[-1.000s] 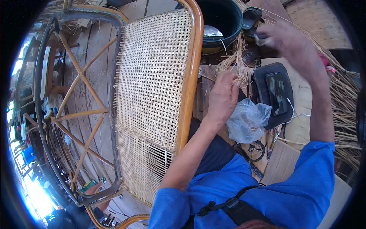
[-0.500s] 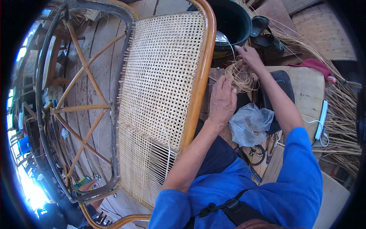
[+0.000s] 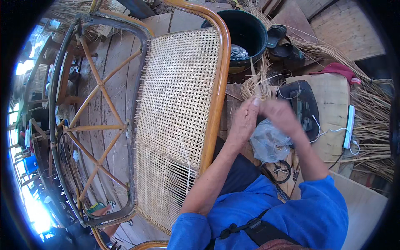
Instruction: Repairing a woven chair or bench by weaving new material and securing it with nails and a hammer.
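In front of me, just right of the chair frame, my left hand (image 3: 243, 121) pinches a pale cane strand (image 3: 253, 70) that stands up from its fingertips. My right hand (image 3: 280, 117) is close against it, smeared by motion, so its fingers and anything in them do not show clearly. Beyond the hands lies a loose coil of thin cane (image 3: 248, 88). To the left stands a woven cane panel (image 3: 179, 87) in a varnished curved wooden frame (image 3: 217, 93). Its far part is a close mesh with holes; the near part has only parallel strands (image 3: 177, 187). My left forearm passes over the panel's near right corner.
A dark bucket (image 3: 261, 43) holding something shiny stands beyond the coil, beside dark sandals (image 3: 277, 35). A clear plastic bag (image 3: 271, 141), a black case (image 3: 306, 93) and a white power strip (image 3: 349, 125) lie to the right. A bare pole frame (image 3: 100, 83) stands left.
My right hand has come back from beside the bucket to my left hand. A pale strand now rises from the left fingertips. The view has shifted slightly.
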